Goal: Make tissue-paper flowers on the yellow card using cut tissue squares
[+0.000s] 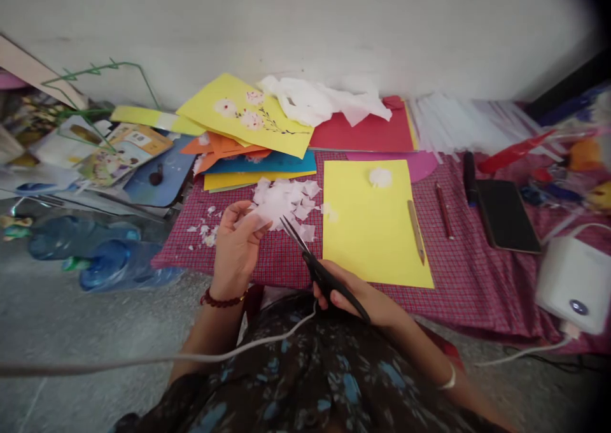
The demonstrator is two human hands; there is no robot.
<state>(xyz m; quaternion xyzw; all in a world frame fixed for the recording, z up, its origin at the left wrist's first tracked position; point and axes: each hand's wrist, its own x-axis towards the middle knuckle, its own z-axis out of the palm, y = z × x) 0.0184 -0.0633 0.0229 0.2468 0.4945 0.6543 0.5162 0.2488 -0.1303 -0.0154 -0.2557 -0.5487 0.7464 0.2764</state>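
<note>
scissors (324, 269) tips up-left toward tissue (267, 213)

Scissors' handles (325, 277) buried in the right hand (370, 300); far-right clutter (585, 156) a blur.

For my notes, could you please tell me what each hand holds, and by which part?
Left hand pinches a white paper piece by its near edge; right hand grips black scissors by the handles.
</note>
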